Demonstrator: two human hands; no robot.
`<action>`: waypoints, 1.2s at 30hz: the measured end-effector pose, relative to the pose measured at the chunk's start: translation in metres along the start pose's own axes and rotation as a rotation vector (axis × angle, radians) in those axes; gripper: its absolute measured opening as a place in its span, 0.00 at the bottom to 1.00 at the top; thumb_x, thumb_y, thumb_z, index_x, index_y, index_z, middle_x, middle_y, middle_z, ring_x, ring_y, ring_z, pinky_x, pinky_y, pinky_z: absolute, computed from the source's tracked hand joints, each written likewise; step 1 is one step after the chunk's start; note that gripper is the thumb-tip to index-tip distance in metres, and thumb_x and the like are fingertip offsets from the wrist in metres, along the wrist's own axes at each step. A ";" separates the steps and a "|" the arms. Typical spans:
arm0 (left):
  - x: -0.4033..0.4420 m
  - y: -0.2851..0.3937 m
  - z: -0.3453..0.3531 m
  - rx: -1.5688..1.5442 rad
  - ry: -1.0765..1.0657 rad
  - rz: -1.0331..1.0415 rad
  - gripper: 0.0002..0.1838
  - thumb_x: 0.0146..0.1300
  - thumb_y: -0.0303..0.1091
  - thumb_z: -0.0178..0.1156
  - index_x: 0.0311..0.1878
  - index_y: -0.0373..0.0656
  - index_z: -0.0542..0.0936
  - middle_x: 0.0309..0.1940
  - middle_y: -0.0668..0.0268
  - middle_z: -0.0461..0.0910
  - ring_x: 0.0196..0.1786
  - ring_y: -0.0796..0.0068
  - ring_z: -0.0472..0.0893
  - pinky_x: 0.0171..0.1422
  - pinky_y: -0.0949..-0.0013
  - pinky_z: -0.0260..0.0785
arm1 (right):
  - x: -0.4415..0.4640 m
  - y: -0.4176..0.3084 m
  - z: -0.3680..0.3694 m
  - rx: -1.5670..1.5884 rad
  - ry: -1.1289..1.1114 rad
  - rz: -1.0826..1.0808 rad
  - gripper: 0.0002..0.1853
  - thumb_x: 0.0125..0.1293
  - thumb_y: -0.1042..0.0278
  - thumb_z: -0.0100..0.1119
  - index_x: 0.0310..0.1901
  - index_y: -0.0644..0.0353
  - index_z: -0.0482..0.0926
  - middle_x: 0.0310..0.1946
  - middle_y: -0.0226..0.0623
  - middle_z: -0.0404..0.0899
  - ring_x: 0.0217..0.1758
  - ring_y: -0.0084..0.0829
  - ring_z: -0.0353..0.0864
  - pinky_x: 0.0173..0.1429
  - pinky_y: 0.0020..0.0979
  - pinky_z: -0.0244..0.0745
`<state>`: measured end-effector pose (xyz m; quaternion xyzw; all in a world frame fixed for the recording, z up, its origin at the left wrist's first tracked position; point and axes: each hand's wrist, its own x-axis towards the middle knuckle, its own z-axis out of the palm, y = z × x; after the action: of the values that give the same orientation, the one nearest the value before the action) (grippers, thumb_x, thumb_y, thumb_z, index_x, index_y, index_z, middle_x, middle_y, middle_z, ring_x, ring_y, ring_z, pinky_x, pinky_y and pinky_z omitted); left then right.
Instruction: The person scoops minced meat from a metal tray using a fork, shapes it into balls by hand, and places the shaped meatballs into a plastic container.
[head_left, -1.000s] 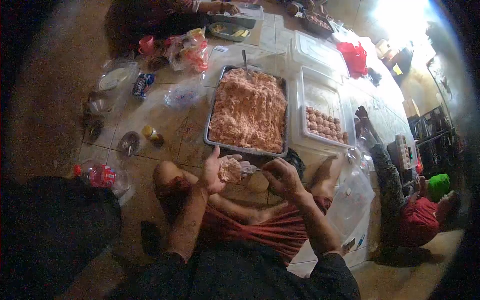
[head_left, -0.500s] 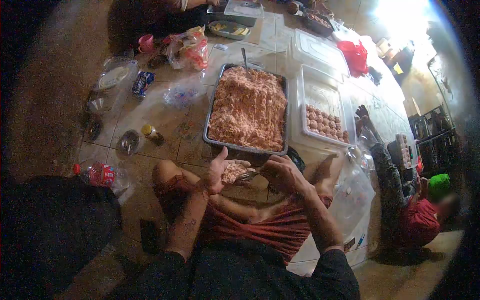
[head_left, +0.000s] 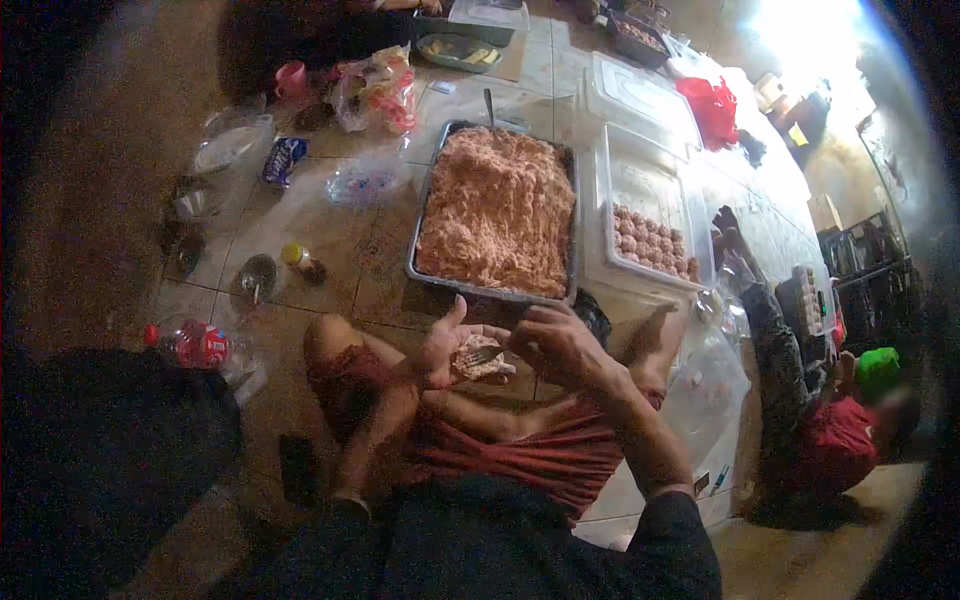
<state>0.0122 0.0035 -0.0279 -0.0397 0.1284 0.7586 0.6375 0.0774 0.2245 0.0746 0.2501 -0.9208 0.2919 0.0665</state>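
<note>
My left hand (head_left: 440, 356) is held palm up with its thumb raised. On its palm and fingers lies a flattened portion of pinkish minced meat (head_left: 466, 364). From the right, my right hand (head_left: 562, 343) grips a fork (head_left: 487, 354), its tines pressed against the meat on the palm. Just beyond both hands stands a deep dark tray (head_left: 490, 293) heaped with more of the same mince (head_left: 495, 215). A spoon handle (head_left: 489, 105) sticks up at its far side. Right of the tray, a clear plastic container (head_left: 627, 165) holds rows of meatballs (head_left: 645, 243).
A lid (head_left: 640, 105) lies behind the container. To the left are a yellow-capped jar (head_left: 303, 262), a small bowl (head_left: 257, 277), a blue packet (head_left: 286, 161) and a red-labelled bottle (head_left: 200, 344). A person in red (head_left: 838, 432) sits at right; another person's hand (head_left: 428, 6) shows at the top.
The fork has shifted slightly left over the palm, and the meat there looks flatter and more spread. My right hand has moved a little left.
</note>
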 end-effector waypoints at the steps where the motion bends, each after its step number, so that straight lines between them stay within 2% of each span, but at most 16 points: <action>1: -0.001 -0.002 0.005 0.002 0.022 -0.006 0.55 0.67 0.77 0.36 0.61 0.21 0.71 0.54 0.38 0.79 0.56 0.42 0.82 0.64 0.45 0.74 | 0.000 0.000 0.001 0.016 -0.042 -0.061 0.05 0.60 0.69 0.66 0.37 0.51 0.81 0.31 0.33 0.76 0.38 0.41 0.79 0.47 0.41 0.71; 3: -0.001 -0.005 0.005 0.007 0.040 -0.007 0.56 0.67 0.78 0.35 0.61 0.21 0.70 0.55 0.37 0.79 0.56 0.42 0.81 0.64 0.45 0.74 | -0.001 -0.002 -0.004 -0.015 0.025 -0.037 0.04 0.60 0.69 0.66 0.37 0.52 0.81 0.32 0.34 0.76 0.39 0.42 0.79 0.47 0.41 0.71; 5: -0.005 -0.001 0.000 0.022 -0.106 -0.068 0.58 0.64 0.80 0.33 0.62 0.21 0.70 0.55 0.37 0.78 0.57 0.42 0.81 0.65 0.46 0.73 | 0.008 -0.001 -0.006 -0.038 0.084 -0.036 0.04 0.61 0.69 0.65 0.36 0.52 0.80 0.32 0.34 0.76 0.39 0.42 0.78 0.48 0.42 0.71; 9: 0.001 -0.007 0.006 0.022 0.047 -0.043 0.60 0.63 0.82 0.32 0.63 0.21 0.70 0.55 0.38 0.79 0.58 0.44 0.81 0.66 0.47 0.73 | -0.008 0.001 -0.001 -0.089 0.032 -0.003 0.04 0.61 0.69 0.64 0.36 0.54 0.80 0.34 0.36 0.77 0.39 0.44 0.78 0.48 0.41 0.72; 11: -0.001 -0.002 -0.001 0.011 -0.033 0.046 0.61 0.62 0.83 0.32 0.62 0.21 0.72 0.56 0.39 0.79 0.59 0.45 0.81 0.66 0.48 0.73 | -0.011 0.013 0.004 -0.131 0.000 0.125 0.14 0.56 0.60 0.67 0.43 0.51 0.82 0.40 0.35 0.80 0.47 0.44 0.79 0.53 0.42 0.71; 16: 0.001 -0.003 -0.010 -0.047 -0.031 -0.012 0.63 0.60 0.84 0.32 0.62 0.21 0.72 0.56 0.38 0.79 0.57 0.43 0.82 0.65 0.48 0.74 | -0.033 0.010 0.011 0.057 -0.115 0.117 0.12 0.57 0.60 0.67 0.43 0.48 0.82 0.36 0.32 0.78 0.44 0.39 0.79 0.49 0.39 0.68; 18: 0.000 -0.004 -0.004 0.092 0.163 -0.060 0.63 0.60 0.84 0.31 0.62 0.22 0.72 0.54 0.39 0.80 0.56 0.45 0.83 0.62 0.49 0.76 | -0.028 0.001 -0.002 -0.164 -0.186 0.187 0.14 0.57 0.59 0.68 0.44 0.49 0.82 0.38 0.31 0.78 0.45 0.37 0.79 0.50 0.39 0.67; 21: 0.008 -0.008 -0.030 0.121 0.071 -0.073 0.63 0.61 0.84 0.30 0.63 0.21 0.70 0.53 0.41 0.81 0.55 0.48 0.83 0.61 0.51 0.77 | -0.025 0.001 0.005 -0.096 -0.122 0.149 0.15 0.57 0.59 0.68 0.45 0.49 0.82 0.39 0.30 0.78 0.48 0.35 0.79 0.52 0.40 0.67; 24: 0.007 -0.010 0.003 0.077 0.150 -0.125 0.62 0.61 0.83 0.29 0.66 0.21 0.68 0.53 0.41 0.81 0.54 0.49 0.84 0.60 0.53 0.78 | -0.041 0.023 0.024 -0.140 0.015 0.017 0.12 0.59 0.60 0.66 0.45 0.48 0.81 0.39 0.30 0.78 0.49 0.34 0.79 0.53 0.40 0.67; 28: 0.004 -0.008 -0.013 0.117 0.080 -0.032 0.64 0.60 0.84 0.36 0.66 0.19 0.67 0.58 0.36 0.77 0.62 0.44 0.79 0.68 0.47 0.71 | -0.045 0.023 0.017 -0.207 -0.041 0.241 0.14 0.61 0.63 0.62 0.49 0.51 0.81 0.40 0.33 0.77 0.50 0.39 0.78 0.56 0.44 0.66; 30: 0.005 -0.007 0.000 -0.027 0.080 0.038 0.63 0.60 0.83 0.36 0.66 0.19 0.66 0.61 0.35 0.74 0.65 0.45 0.77 0.71 0.47 0.68 | -0.063 0.046 0.042 -0.119 0.068 0.140 0.17 0.59 0.64 0.63 0.51 0.52 0.80 0.40 0.34 0.77 0.48 0.42 0.79 0.52 0.44 0.69; 31: 0.008 -0.007 0.002 -0.009 0.086 0.016 0.63 0.60 0.83 0.36 0.66 0.19 0.66 0.61 0.35 0.74 0.65 0.45 0.77 0.71 0.47 0.68 | -0.068 0.049 0.049 -0.044 0.002 0.240 0.18 0.59 0.66 0.64 0.52 0.52 0.80 0.40 0.36 0.77 0.44 0.45 0.79 0.47 0.43 0.72; 32: 0.010 -0.010 0.002 0.012 0.133 0.110 0.62 0.62 0.82 0.33 0.67 0.19 0.66 0.62 0.36 0.74 0.66 0.46 0.76 0.73 0.48 0.66 | -0.065 0.033 0.040 -0.041 0.019 0.253 0.18 0.59 0.66 0.64 0.52 0.52 0.80 0.40 0.36 0.77 0.44 0.45 0.79 0.47 0.43 0.72; 33: 0.012 -0.008 0.002 0.036 0.173 0.218 0.61 0.64 0.80 0.29 0.67 0.19 0.66 0.62 0.38 0.74 0.67 0.48 0.74 0.76 0.48 0.63 | -0.061 0.018 0.026 -0.058 0.073 0.338 0.12 0.58 0.69 0.64 0.44 0.54 0.79 0.36 0.38 0.75 0.42 0.46 0.78 0.43 0.44 0.73; 34: 0.013 -0.005 0.002 0.047 0.174 0.213 0.61 0.64 0.80 0.29 0.67 0.19 0.66 0.62 0.38 0.74 0.67 0.48 0.74 0.76 0.48 0.63 | -0.058 0.007 0.018 -0.071 0.127 0.425 0.07 0.58 0.72 0.65 0.37 0.56 0.78 0.32 0.39 0.73 0.39 0.46 0.77 0.40 0.44 0.73; 36: 0.011 -0.008 0.001 0.078 0.112 0.186 0.59 0.66 0.79 0.31 0.67 0.19 0.65 0.63 0.39 0.74 0.66 0.47 0.75 0.75 0.48 0.64 | -0.072 0.010 0.035 0.023 0.164 0.391 0.08 0.57 0.73 0.66 0.38 0.57 0.78 0.33 0.40 0.74 0.40 0.47 0.78 0.40 0.43 0.74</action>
<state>0.0180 0.0157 -0.0306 -0.0450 0.1965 0.8054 0.5573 0.1353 0.2419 0.0209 0.0428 -0.9399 0.3290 0.0803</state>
